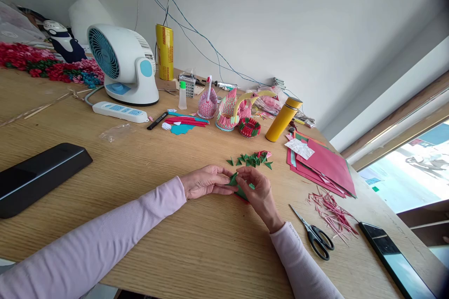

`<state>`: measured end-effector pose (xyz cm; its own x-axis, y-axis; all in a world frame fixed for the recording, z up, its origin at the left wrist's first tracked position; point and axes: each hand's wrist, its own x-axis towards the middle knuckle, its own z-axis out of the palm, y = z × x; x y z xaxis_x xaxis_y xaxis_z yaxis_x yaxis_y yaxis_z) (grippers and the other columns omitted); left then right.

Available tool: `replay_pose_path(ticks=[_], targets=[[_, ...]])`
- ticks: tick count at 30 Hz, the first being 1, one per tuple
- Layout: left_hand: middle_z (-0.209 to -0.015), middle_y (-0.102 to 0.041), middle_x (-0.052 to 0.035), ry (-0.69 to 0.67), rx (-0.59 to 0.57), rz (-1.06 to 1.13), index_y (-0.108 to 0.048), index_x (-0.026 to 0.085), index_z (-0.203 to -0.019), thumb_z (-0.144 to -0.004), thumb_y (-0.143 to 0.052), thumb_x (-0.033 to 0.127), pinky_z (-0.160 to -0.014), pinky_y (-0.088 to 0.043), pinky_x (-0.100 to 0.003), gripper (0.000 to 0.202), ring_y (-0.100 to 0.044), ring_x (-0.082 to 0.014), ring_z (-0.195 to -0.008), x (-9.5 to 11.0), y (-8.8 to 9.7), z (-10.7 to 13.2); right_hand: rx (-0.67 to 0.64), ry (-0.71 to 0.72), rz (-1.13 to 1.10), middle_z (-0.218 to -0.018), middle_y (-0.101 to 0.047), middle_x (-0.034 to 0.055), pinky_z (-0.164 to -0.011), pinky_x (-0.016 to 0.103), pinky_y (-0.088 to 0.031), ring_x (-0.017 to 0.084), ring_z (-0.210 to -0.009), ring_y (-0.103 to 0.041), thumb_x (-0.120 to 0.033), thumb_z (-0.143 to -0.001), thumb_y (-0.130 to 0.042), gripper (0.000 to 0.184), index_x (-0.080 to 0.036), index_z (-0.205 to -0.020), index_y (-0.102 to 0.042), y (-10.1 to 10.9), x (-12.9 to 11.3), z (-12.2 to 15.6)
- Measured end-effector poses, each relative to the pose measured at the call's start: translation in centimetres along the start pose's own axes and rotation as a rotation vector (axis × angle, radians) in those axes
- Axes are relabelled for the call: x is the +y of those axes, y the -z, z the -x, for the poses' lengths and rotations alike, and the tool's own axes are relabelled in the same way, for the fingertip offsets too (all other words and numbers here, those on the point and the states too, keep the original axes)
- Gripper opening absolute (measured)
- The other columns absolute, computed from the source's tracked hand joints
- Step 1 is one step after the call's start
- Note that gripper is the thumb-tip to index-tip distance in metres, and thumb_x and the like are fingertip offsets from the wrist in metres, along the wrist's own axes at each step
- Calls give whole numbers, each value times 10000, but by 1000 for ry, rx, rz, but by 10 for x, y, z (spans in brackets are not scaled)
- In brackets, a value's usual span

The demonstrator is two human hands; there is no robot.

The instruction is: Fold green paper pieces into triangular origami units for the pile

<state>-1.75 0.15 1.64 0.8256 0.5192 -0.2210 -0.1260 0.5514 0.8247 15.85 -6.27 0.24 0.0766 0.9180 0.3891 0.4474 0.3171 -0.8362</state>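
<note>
My left hand [206, 181] and my right hand [257, 191] meet at the middle of the wooden table [147, 224], both pinching a small green paper piece [234, 179] between their fingertips. Under my right hand lies a small stack of green and red paper [242, 193]. Just beyond the hands sits a loose heap of folded green paper triangles [251, 159] with a few pink ones mixed in. Both arms wear light pink sleeves.
Scissors [314, 233], red paper trimmings [331, 210] and a phone [394, 257] lie to the right; red paper sheets [324, 165] and a yellow flask [283, 119] behind them. Paper swans [231, 109], a fan [121, 62], a power strip [119, 112] and a black case [35, 177] stand left.
</note>
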Motion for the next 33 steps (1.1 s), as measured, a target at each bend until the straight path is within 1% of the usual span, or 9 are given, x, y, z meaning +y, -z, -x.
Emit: replay_pose_path(ticks=[4, 9, 13, 16, 19, 21, 23, 26, 33], targets=[[-975, -689, -110, 54, -51, 46, -624, 59, -970, -774, -614, 86, -810, -518, -235, 198, -659, -197, -936, 3, 3, 1, -40, -41, -74, -799, -679, 53, -607, 266, -491, 165, -684, -633, -321, -797, -616, 225, -177, -971, -610, 2, 0, -1], [-984, -688, -124, 114, -85, 71, -630, 67, -947, -780, -620, 110, -778, -529, -229, 172, -649, -203, -970, 6, 5, 1, -68, -98, -223, -800, -667, 50, -614, 272, -508, 168, -693, -633, -382, -791, -623, 283, -181, -989, -603, 3, -1, -1], [-975, -689, -103, 91, -80, 6, -645, 95, -928, -730, -691, 151, -809, -527, -226, 211, -655, -182, -957, 4, 2, 0, -80, -127, -313, -806, -652, 44, -645, 278, -520, 165, -718, -632, -379, -785, -636, 275, -183, -974, -601, 3, 0, 0], [-912, -692, -93, -25, 19, -71, -638, 94, -900, -692, -731, 192, -809, -532, -262, 248, -678, -173, -862, -3, -3, -3, -58, -125, -322, -802, -651, 42, -674, 287, -523, 165, -731, -632, -363, -774, -653, 253, -184, -947, -609, 2, 3, -1], [-804, -686, -73, -142, 175, -185, -622, 91, -837, -651, -762, 235, -737, -549, -294, 274, -682, -162, -733, -11, -9, -8, -24, -112, -279, -820, -665, 51, -691, 303, -528, 175, -745, -639, -373, -765, -656, 245, -182, -915, -618, -1, 5, -1], [-723, -671, -54, -205, 283, -262, -606, 93, -810, -648, -760, 257, -665, -555, -288, 277, -672, -154, -670, -15, -11, -11, -4, -103, -220, -817, -672, 53, -670, 297, -528, 176, -731, -642, -375, -775, -641, 234, -175, -895, -624, -3, 4, -1], [-686, -653, -39, -263, 346, -325, -593, 102, -798, -661, -744, 264, -593, -555, -272, 260, -663, -151, -632, -18, -12, -14, 11, -104, -160, -812, -676, 56, -639, 284, -524, 175, -718, -644, -369, -798, -612, 223, -166, -890, -627, -4, 0, 0], [-701, -642, -30, -338, 373, -413, -576, 125, -795, -687, -705, 263, -529, -555, -258, 217, -656, -151, -611, -21, -12, -17, 17, -122, -116, -825, -673, 64, -610, 268, -520, 175, -724, -645, -353, -828, -567, 217, -160, -915, -616, -7, -8, 2], [-731, -585, 8, -453, 415, -572, -495, 177, -796, -708, -610, 192, -470, -550, -240, 145, -639, -142, -600, -23, -17, -14, 111, -94, -28, -800, -637, 42, -561, 228, -499, 160, -721, -620, -268, -801, -571, 124, -171, -876, -584, -13, -14, 4]])
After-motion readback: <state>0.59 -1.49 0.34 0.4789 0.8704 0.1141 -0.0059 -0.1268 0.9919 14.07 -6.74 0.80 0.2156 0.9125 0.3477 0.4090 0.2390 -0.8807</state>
